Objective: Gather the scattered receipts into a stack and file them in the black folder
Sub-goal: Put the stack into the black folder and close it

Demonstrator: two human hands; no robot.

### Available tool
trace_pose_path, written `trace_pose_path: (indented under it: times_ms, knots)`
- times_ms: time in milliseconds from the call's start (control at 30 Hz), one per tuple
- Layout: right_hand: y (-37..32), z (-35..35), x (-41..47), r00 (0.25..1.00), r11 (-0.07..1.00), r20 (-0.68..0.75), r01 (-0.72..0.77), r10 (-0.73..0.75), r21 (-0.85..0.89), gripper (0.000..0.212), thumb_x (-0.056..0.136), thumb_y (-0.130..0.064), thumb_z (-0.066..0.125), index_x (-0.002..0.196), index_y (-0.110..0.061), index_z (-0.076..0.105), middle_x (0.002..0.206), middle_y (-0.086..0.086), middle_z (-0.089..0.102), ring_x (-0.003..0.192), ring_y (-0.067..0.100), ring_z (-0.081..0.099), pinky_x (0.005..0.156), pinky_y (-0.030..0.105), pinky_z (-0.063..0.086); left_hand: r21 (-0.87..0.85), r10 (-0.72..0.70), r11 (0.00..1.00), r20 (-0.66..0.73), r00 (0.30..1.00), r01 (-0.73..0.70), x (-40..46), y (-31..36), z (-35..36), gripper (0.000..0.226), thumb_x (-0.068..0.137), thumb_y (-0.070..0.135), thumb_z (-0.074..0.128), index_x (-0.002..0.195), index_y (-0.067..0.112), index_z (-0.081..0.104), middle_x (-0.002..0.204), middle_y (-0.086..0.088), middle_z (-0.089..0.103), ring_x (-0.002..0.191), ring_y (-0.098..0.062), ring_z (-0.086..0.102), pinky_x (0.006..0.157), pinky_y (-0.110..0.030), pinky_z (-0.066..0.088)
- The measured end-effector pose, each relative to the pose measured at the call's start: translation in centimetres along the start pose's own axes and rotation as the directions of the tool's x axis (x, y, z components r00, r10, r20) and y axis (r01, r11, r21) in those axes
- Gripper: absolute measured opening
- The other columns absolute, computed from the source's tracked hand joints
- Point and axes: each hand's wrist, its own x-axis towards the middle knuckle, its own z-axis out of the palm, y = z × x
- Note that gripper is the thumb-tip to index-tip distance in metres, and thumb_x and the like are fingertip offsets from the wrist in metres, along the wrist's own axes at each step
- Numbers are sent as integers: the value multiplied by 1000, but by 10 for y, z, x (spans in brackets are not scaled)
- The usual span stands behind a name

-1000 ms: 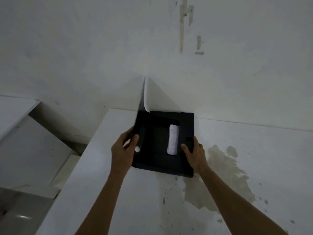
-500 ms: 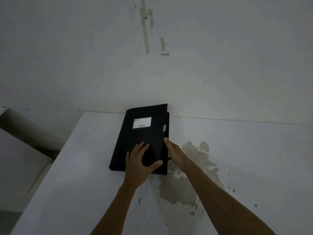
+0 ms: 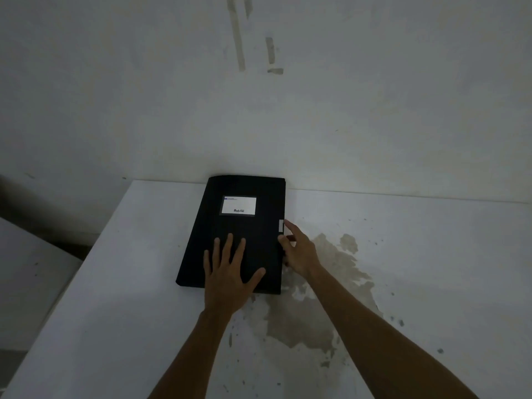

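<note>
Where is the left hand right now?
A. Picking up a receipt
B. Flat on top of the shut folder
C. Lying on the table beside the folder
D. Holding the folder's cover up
B: the left hand lies flat with fingers spread on the cover of the folder, which is shut on the table.

Dim, greyish light. White worktop (image 3: 121,298) butts against plain white wall (image 3: 374,110). Large brownish stain (image 3: 311,318) on worktop surface right of centre, dark specks (image 3: 400,322) scattered around it. Wall carries vertical peeled streaks (image 3: 239,38) high up. Lower pale surface (image 3: 26,277) at left, dark gap (image 3: 57,223) beside it.
</note>
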Motion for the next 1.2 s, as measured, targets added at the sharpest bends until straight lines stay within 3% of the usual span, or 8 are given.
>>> trace_pose_path:
  times_ms: [133, 267, 433, 567, 733, 967, 1067, 1200]
  knots:
    - [4, 8, 6, 994, 977, -82, 56, -74, -205, 46, 105, -36, 51, 151, -31, 45, 121, 5, 66, 106, 22, 65, 95, 39, 57, 52, -32, 998, 73, 997, 28, 9, -6, 2, 97, 78, 86, 21, 156, 28, 16, 165, -5, 8, 151, -33, -2, 119, -58, -3]
    - [1, 17, 11, 973, 988, -226, 14, -50, -156, 29, 105, -41, 49, 133, -33, 53, 97, -3, 65, 87, 17, 64, 81, 36, 58, 48, -26, 999, 83, 996, 22, 10, -9, 3, 100, 75, 89, 17, 156, 30, 15, 165, -3, 7, 152, -31, -2, 118, -59, -3]
    - [-4, 26, 30, 949, 991, -314, -57, 15, -124, 17, 104, -43, 50, 112, -28, 49, 98, 6, 69, 83, 24, 67, 71, 37, 57, 38, -20, 999, 69, 997, 18, 11, -12, 5, 100, 75, 90, 19, 155, 30, 19, 165, -3, 12, 152, -31, 2, 118, -60, 2]
    - [-1, 24, 38, 947, 990, -295, -137, 125, -19, 16, 102, -40, 55, 108, -25, 50, 98, 6, 68, 84, 25, 67, 77, 42, 59, 42, -9, 999, 56, 998, 6, 10, -12, 8, 98, 77, 89, 22, 155, 30, 22, 164, -4, 14, 152, -31, 3, 118, -59, 1]
    - [-3, 18, 48, 942, 974, -254, -201, 221, 104, 16, 101, -32, 61, 107, -19, 54, 98, 4, 62, 76, 15, 58, 68, 30, 48, 52, -15, 999, 70, 997, 11, 10, -12, 10, 97, 77, 89, 21, 154, 31, 21, 164, -3, 14, 152, -31, 3, 118, -59, 1]
    - [-1, 19, 42, 943, 973, -258, -175, 209, 150, 20, 99, -34, 63, 106, -16, 58, 102, 5, 65, 87, 21, 62, 75, 30, 48, 30, 29, 999, 64, 998, -31, 10, -21, 4, 88, 84, 80, 18, 154, 28, 23, 164, -3, 17, 152, -29, 5, 120, -56, 4]
    - [-3, 17, 39, 945, 974, -255, -168, 203, 152, 23, 98, -38, 64, 102, -16, 61, 97, 1, 65, 87, 19, 61, 65, 25, 45, 20, 59, 998, 55, 997, -61, 14, -29, -2, 84, 86, 76, 22, 154, 26, 26, 163, -3, 20, 152, -28, 8, 121, -53, 4]
    - [-6, 15, 35, 941, 961, -238, -194, 238, 196, 21, 96, -41, 65, 97, -20, 62, 97, 1, 67, 85, 19, 64, 75, 34, 57, -24, 76, 997, 45, 996, -75, 23, -32, -12, 80, 87, 71, 31, 153, 25, 29, 162, -3, 23, 151, -29, 11, 120, -50, 5]
